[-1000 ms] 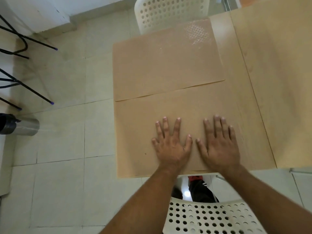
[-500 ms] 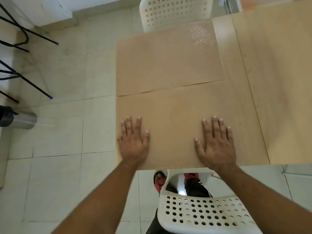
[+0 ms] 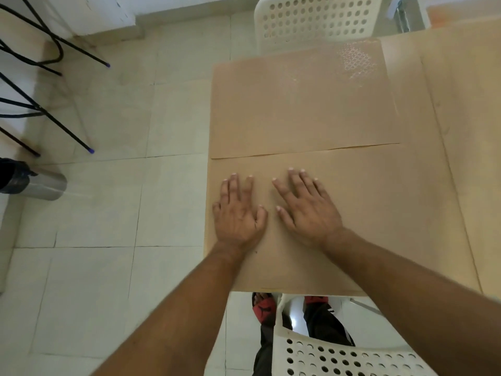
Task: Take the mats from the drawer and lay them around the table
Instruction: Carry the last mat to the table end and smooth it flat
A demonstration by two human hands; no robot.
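Note:
Two tan mats lie on the light wooden table point(image 3: 461, 109). The near mat point(image 3: 374, 213) covers the table's near left corner. The far mat point(image 3: 298, 104) sits just beyond it, their edges meeting along a thin seam. My left hand point(image 3: 238, 213) presses flat on the near mat close to its left edge, fingers straight and spread. My right hand point(image 3: 306, 207) presses flat beside it, fingers straight and pointing up-left. Neither hand holds anything.
A white perforated chair point(image 3: 339, 354) stands right in front of me, below the table's near edge. Another white perforated chair point(image 3: 317, 23) stands at the far side. On the tiled floor to the left are black chair legs point(image 3: 54, 123) and a steel bottle point(image 3: 32, 183).
My right hand has slid left across the near mat to sit next to my left hand. Earlier the two hands had spread apart from the middle of the mat.

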